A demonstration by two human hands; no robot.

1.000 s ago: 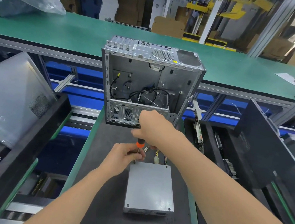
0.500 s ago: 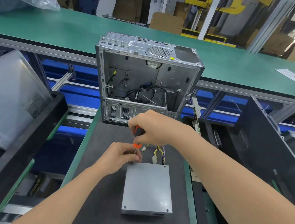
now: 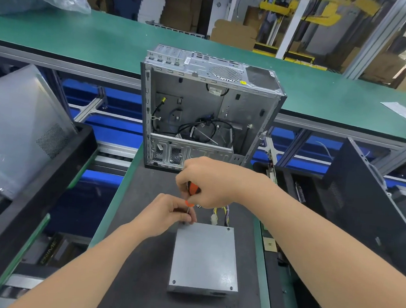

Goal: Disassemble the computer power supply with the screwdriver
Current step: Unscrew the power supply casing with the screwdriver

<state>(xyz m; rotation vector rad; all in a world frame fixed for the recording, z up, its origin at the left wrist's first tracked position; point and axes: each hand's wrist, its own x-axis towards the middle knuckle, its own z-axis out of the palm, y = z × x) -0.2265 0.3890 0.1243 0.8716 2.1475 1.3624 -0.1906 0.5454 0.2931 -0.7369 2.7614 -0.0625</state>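
A grey metal power supply lies flat on the dark mat, with a bundle of coloured wires leaving its far edge. My right hand is wrapped around the orange-and-black handle of a screwdriver held upright over the supply's far left corner. My left hand pinches the thin shaft near the tip, right at that corner screw. Screws show at the other three corners of the lid.
An open, gutted computer case stands upright just beyond the hands. The dark mat has green edges. A black bin with a grey panel sits left; black panels lean at the right. A green conveyor runs behind.
Both hands stay at the far left corner of the power supply. My right hand has shifted its grip slightly on the handle; the view has drifted a little.
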